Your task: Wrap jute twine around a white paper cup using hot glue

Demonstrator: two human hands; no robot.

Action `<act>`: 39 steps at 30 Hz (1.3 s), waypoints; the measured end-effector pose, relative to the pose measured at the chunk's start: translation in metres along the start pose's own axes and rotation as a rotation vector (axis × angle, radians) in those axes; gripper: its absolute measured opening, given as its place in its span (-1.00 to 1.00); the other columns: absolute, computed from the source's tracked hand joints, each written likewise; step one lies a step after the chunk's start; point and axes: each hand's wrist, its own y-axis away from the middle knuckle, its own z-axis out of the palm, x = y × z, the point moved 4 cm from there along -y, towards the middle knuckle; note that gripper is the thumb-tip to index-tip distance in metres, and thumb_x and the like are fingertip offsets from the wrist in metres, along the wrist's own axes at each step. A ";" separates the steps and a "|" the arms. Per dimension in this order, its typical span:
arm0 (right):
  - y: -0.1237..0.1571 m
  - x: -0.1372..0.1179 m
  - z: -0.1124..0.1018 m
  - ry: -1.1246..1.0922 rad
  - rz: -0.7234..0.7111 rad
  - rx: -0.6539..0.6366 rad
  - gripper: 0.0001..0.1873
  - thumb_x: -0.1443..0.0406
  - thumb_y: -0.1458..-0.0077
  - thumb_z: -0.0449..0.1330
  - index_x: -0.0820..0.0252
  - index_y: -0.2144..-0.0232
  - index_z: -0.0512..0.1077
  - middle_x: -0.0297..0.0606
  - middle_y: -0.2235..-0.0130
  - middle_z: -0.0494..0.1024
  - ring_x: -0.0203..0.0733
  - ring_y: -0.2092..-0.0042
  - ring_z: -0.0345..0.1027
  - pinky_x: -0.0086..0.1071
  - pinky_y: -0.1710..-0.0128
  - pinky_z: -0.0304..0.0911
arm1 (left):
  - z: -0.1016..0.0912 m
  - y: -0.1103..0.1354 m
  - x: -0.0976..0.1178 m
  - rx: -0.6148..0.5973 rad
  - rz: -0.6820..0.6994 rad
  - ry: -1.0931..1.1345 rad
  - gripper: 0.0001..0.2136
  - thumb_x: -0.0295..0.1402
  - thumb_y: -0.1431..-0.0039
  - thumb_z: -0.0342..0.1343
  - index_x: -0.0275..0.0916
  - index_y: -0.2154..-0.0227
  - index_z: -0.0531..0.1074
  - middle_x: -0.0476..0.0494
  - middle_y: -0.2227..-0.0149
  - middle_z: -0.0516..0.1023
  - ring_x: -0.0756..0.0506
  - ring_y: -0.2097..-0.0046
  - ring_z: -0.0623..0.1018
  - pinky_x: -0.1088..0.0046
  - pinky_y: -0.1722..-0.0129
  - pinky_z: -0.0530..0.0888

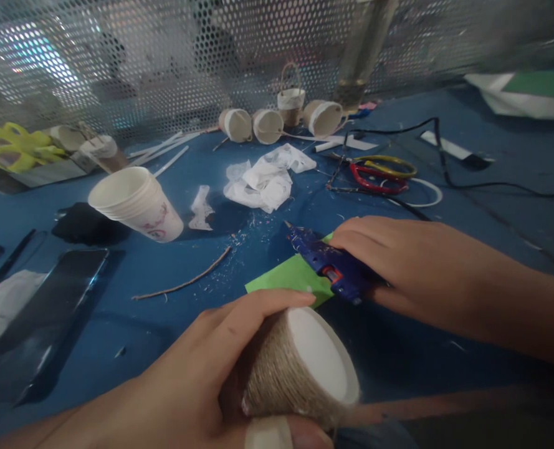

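Note:
My left hand (197, 374) is wrapped round a paper cup (295, 368) bound with brown twine, its white round end tilted up to the right. A strip of tape or bandage circles the thumb of that hand. Just beyond the cup, my right hand (393, 262) grips a blue glue gun (326, 262), whose nozzle points away to the left. Beneath the glue gun lies a green sheet of paper (277, 277) on the blue table. The fingertips of my right hand are partly hidden behind the glue gun.
Stacked paper cups (136, 202) stand at the left, near a dark phone (52, 318). Crumpled white lace (267, 178), a piece of twine (187, 285) and red-handled scissors (377, 179) lie around. Small twine-wrapped cups (267, 126) line the perforated metal screen (164, 68). A black cord (445, 162) crosses the right.

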 end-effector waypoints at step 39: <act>0.003 0.000 -0.002 -0.006 -0.084 -0.015 -0.74 0.34 -0.33 0.06 0.25 0.00 0.46 0.01 0.00 0.62 0.04 0.17 0.53 -0.15 0.30 0.40 | 0.001 -0.001 0.000 -0.016 0.145 -0.174 -0.32 0.17 -0.29 0.26 0.24 -0.39 0.24 0.04 -0.08 0.70 -0.14 0.10 0.76 0.34 -0.04 0.71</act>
